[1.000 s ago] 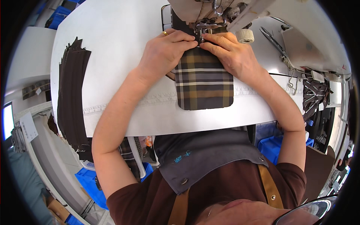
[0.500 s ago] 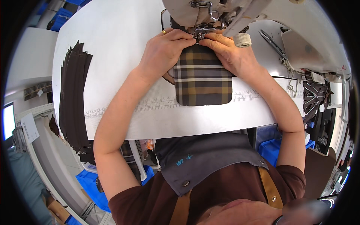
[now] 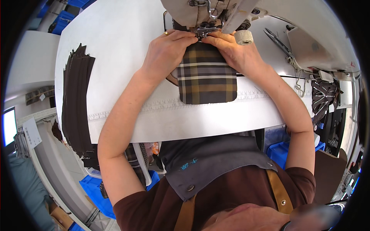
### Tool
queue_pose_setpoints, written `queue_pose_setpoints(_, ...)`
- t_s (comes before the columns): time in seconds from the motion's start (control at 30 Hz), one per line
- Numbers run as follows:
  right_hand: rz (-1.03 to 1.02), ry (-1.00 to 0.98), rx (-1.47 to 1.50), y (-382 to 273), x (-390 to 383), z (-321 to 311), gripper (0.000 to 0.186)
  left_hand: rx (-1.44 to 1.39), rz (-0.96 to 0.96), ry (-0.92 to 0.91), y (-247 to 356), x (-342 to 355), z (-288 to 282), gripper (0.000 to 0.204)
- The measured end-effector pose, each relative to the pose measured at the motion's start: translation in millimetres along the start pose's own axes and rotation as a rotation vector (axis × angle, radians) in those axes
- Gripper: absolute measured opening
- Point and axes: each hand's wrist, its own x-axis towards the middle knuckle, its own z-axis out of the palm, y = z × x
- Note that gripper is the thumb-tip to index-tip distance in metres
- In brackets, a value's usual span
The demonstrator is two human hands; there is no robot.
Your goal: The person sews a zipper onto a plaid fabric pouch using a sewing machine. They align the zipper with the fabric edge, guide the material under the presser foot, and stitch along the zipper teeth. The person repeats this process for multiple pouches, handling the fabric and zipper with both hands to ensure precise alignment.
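Note:
A plaid fabric piece (image 3: 208, 77) in brown, grey and white, its near corners rounded, lies on the sewing table with its far end under the presser foot (image 3: 204, 31) of a sewing machine (image 3: 231, 9). My left hand (image 3: 167, 50) pinches the fabric's far left edge, fingertips close beside the foot. On the other side my right hand (image 3: 235, 52) presses thumb and fingers together on the far right edge. Both sets of fingertips nearly meet at the foot. What lies right beneath them is hidden.
Dark brown fabric strips (image 3: 77, 104) lie stacked at the table's left. Tweezers (image 3: 278, 42) rest to the right of the machine's needle area. A printed ruler (image 3: 154, 107) runs along the white table (image 3: 127, 46). Blue bins (image 3: 94, 192) stand below.
The plaid fabric has slid slightly away from me, further under the presser foot. Both hands have moved a little with it and keep their hold.

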Motion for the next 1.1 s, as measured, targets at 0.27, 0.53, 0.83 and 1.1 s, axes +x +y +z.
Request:
queue_pose_setpoints(0.27,0.031,-0.015,0.062,1.4,0.4,-0.6,0.036,-0.058,-0.038,-0.016,0.6,-1.5,1.5,0.025)
queue_pose_setpoints(0.53,0.018,-0.033,0.091,-1.3,-0.5,-3.5,0.034,-0.067,-0.026,-0.04,1.9,-5.1,1.5,0.024)
queue_pose_setpoints(0.83,0.21,0.003,0.275,-0.2,-14.3,-15.9,0.029,-0.712,-0.65,0.127,-41.4,18.2,-40.8,0.033)
queue_pose_setpoints(1.1,0.188,-0.071,0.158,-2.2,-21.4,-22.4,0.024,0.076,-0.704,-0.063,-125.9,68.5,71.3,0.028)
